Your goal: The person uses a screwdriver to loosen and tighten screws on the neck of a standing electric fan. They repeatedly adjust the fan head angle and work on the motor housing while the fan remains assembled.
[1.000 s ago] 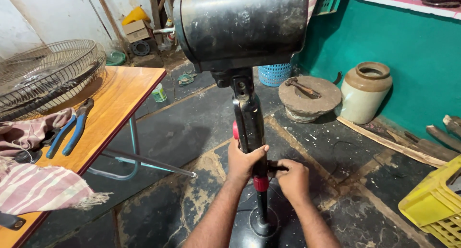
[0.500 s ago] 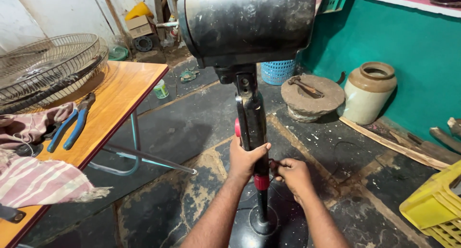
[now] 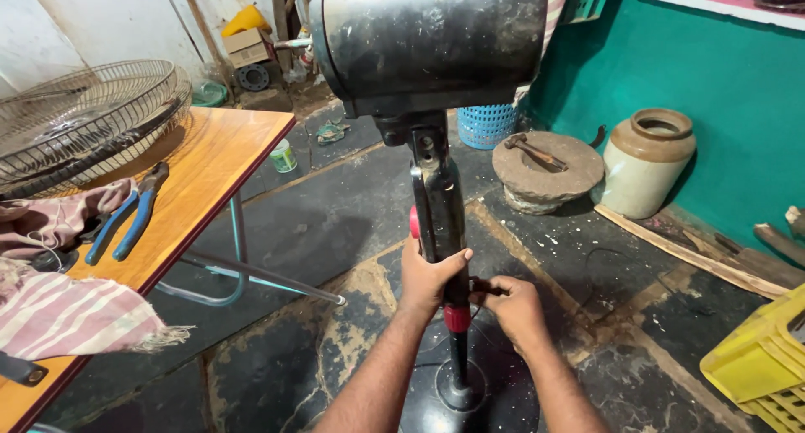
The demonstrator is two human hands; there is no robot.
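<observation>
A black pedestal fan stands on the floor in front of me, its dark motor housing (image 3: pixel 432 43) at the top of the view. My left hand (image 3: pixel 428 275) is wrapped around the black fan pole (image 3: pixel 438 202) just above a red collar (image 3: pixel 457 318). My right hand (image 3: pixel 513 307) pinches a small dark knob (image 3: pixel 480 287) on the right side of the pole, fingers closed on it. The round black fan base (image 3: pixel 495 399) sits on the floor below both hands.
At the left is an orange table (image 3: pixel 214 160) with wire fan guards (image 3: pixel 84 114), blue-handled pliers (image 3: pixel 126 219) and striped cloth (image 3: pixel 71 311). A round grinding stone (image 3: pixel 549 169) with a hammer, a clay jar (image 3: pixel 647 160), a blue basket (image 3: pixel 486 124) and a yellow crate (image 3: pixel 759 357) stand on the floor.
My right hand has shifted slightly up and in toward the knob on the pole. My left hand keeps its grip on the pole.
</observation>
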